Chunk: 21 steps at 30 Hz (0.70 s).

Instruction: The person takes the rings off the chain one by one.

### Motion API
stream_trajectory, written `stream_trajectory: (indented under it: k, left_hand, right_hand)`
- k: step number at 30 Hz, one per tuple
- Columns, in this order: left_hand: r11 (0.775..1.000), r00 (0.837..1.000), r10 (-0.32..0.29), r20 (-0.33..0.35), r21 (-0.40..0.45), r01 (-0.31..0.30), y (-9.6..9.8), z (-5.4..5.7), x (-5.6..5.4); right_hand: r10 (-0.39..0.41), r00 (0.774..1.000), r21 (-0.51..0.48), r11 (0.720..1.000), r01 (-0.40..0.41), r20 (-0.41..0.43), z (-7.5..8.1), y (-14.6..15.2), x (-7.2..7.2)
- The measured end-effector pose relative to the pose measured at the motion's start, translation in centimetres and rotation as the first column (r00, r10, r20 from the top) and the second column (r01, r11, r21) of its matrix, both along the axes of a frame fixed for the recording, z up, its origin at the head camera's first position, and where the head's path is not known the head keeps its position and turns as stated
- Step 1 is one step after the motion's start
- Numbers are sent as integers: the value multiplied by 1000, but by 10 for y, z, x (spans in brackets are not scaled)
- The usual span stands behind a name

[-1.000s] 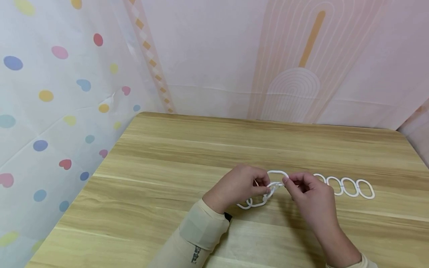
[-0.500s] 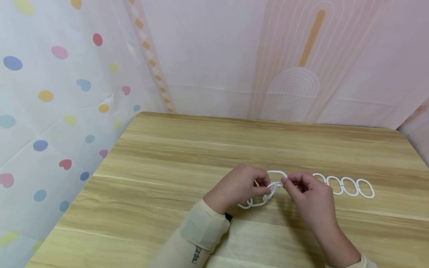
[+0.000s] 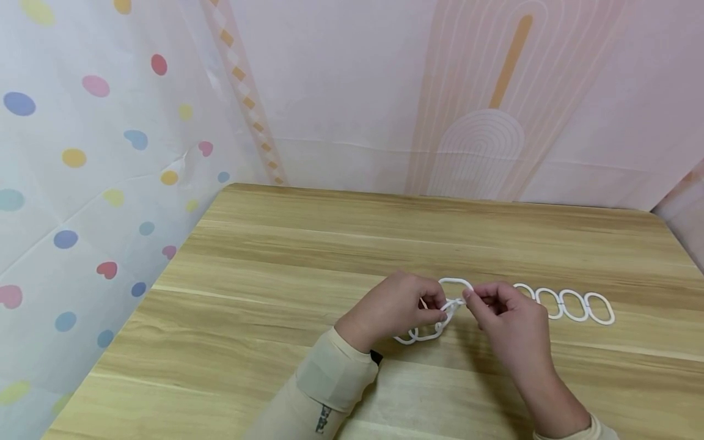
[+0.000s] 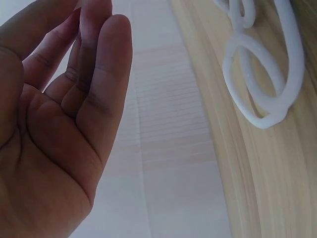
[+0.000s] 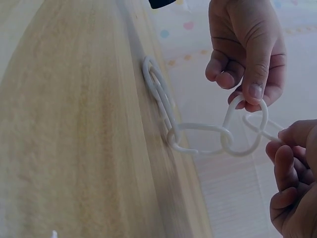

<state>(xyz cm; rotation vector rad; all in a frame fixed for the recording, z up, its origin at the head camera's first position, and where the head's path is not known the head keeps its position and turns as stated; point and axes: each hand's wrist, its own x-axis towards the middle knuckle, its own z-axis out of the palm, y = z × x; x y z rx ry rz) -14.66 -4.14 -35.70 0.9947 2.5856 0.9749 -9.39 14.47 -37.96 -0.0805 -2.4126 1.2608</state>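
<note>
My left hand [image 3: 393, 308] pinches a white oval plastic chain link [image 5: 258, 143] between thumb and fingertips. Facing it, my right hand [image 3: 514, 327] holds another white link [image 3: 455, 280] by one end, with thumb and forefinger. In the right wrist view these two links cross each other between the hands. From the left hand's link, more joined links [image 5: 200, 126] trail down to the wooden table. The left wrist view shows the left palm [image 4: 54, 148] with curled fingers and part of the chain [image 4: 293, 64] beside it; the thumb and finger tips are partly cut off there.
Several white oval links [image 3: 596, 294] lie side by side in a row on the wooden table [image 3: 308, 244], right of the right hand. Behind the table hangs a pink patterned cloth [image 3: 352, 91], and a dotted cloth [image 3: 49, 183] covers the left side.
Both hands keep their hold at nearly the same place. The left hand and the trailing links have shifted very slightly right, toward the right hand.
</note>
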Motion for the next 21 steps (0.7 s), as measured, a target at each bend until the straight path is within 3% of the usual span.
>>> stream_trajectory:
  k: [8,21]
  left_hand:
    - [1000,1000,-22,-1,0,22,0,2,1]
    - [997,998,-69,17,-46,69,1,0,-1]
  right_hand:
    - [-7,999,40,999,8,-35,-2,-2,-1]
    - [52,982,174,984,-20,-180,-7,0,-4]
